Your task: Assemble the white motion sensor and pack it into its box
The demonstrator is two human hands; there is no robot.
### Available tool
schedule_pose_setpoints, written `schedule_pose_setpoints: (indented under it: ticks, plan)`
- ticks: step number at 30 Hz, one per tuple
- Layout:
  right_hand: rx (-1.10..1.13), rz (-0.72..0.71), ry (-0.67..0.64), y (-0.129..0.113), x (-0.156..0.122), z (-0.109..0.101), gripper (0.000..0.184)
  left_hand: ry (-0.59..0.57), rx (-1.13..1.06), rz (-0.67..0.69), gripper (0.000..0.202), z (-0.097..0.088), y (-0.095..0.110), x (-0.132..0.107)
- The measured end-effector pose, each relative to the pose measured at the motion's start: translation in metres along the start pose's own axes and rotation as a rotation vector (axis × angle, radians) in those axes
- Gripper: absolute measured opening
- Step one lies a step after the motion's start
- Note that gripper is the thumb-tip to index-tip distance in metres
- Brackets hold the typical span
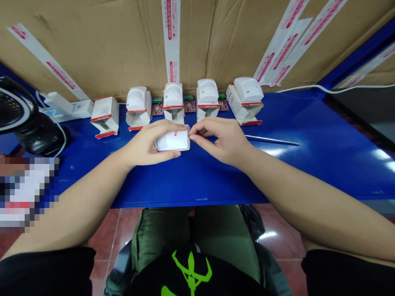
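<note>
Housing of white plastic, oblong and rounded point(173, 142), held over the glossy blue tabletop point(197, 181). Left hand point(144, 143) grips it across its sides, presumably for steadiness; right hand point(224, 139) pinches a tiny dark piece point(189, 135), unidentifiable, at its right end.

I see white casing point(172, 142) with red mark point(175, 134), blue table point(191, 185), white-and-red boxes point(105, 109), brown cardboard point(108, 41), red-printed white tape point(174, 49), green trousers point(219, 234).

The table point(327, 164) bears boxes point(105, 110) and a rod point(276, 141).
</note>
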State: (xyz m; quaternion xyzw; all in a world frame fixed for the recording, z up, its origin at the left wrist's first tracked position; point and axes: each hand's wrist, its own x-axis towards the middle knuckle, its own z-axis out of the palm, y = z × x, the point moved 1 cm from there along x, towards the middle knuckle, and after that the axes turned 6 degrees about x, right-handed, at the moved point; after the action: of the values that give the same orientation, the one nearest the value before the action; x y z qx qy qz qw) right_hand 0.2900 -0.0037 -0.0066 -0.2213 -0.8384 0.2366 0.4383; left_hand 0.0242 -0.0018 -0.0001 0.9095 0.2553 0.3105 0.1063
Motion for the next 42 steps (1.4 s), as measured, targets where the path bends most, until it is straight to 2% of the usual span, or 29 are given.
schedule_pose_setpoints:
  ticks: [8, 13, 19, 23, 29, 35, 39, 42]
  plan:
    - [-0.134, -0.073, -0.026, 0.001, -0.001, -0.004, 0.018, 0.024, 0.068, 0.018, 0.055, 0.001, 0.004, 0.001]
    - [-0.196, -0.144, 0.048, -0.001, -0.002, -0.001, 0.021, 0.064, 0.077, 0.007, 0.055, 0.004, 0.009, 0.002]
    - [-0.193, -0.039, 0.134, -0.002, -0.003, 0.002, 0.019, 0.103, 0.128, -0.075, 0.06, 0.012, 0.013, 0.002]
    - [-0.182, -0.036, 0.164, -0.001, -0.003, 0.003, 0.019, 0.134, 0.142, -0.132, 0.062, 0.015, 0.015, 0.001]
    - [-0.148, -0.032, 0.132, -0.003, -0.001, 0.0, 0.019, 0.125, 0.151, -0.108, 0.06, 0.015, 0.015, 0.001]
    - [-0.009, 0.092, 0.109, 0.0, -0.001, -0.001, 0.012, 0.132, 0.164, -0.061, 0.057, 0.015, 0.016, 0.001]
    - [-0.072, -0.016, 0.088, 0.002, -0.001, -0.002, 0.012, 0.124, 0.192, -0.079, 0.058, 0.016, 0.018, 0.001]
    - [-0.169, -0.112, 0.072, 0.001, -0.001, -0.002, 0.013, 0.154, 0.192, -0.023, 0.055, 0.016, 0.021, 0.002]
